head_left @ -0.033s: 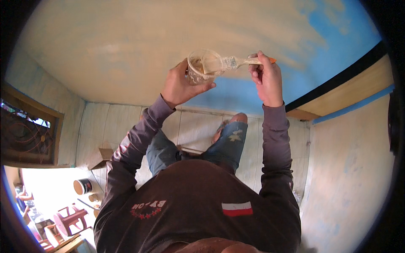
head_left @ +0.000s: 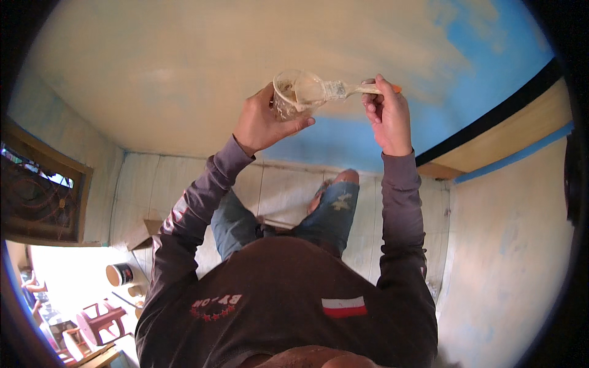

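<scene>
Bucket (head_left: 124, 273), dark-sided, shows at our lower left. Nearer the middle, our left hand (head_left: 264, 124) wraps around a cup (head_left: 286, 110), holding it up before the blotchy tan-and-blue wall (head_left: 184, 80). The cup looks clear and thin, its round mouth open toward us, its inside and sides streaked with lumpy, cream-coloured residue. At that mouth, by the right edge of its rim, lie the flat bristles of a brush (head_left: 343, 91), coated in the same cream; how deep they sit we cannot tell. Its band is smeared, its handle whitish with an orange end. Rightmost, our right hand (head_left: 391, 115) pinches that handle between thumb and fingers.
</scene>
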The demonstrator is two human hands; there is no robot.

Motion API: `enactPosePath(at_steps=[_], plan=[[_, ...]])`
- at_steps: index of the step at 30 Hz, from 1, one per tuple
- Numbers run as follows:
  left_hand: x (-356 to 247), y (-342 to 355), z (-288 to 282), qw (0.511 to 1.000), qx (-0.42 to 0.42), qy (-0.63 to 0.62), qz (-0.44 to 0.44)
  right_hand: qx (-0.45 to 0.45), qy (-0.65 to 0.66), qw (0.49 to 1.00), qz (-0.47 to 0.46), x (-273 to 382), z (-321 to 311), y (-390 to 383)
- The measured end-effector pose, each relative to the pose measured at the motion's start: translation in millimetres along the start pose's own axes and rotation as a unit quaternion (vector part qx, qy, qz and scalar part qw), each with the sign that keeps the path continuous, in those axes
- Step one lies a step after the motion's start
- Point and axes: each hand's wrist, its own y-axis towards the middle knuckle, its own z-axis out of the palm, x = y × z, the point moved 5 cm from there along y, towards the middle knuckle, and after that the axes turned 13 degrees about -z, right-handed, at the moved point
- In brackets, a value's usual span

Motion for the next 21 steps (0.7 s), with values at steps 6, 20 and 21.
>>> enactPosePath(at_steps=[6,20,21], plan=[[-73.5,65.6,-47.0,0.995,-0.01,0.095,0.018,-0.043,0.061,0.991,-0.107,66.3,26.6,56.4],[-115.3,132.7,-74.0,0.995,-0.047,0.087,-0.015,0.052,0.038,0.912,-0.404,227.8,88.5,243.6],[-111.1,133.7,-72.5,0.996,-0.047,0.08,-0.006,0.044,0.021,0.909,-0.415,233.9,99.9,246.3]])
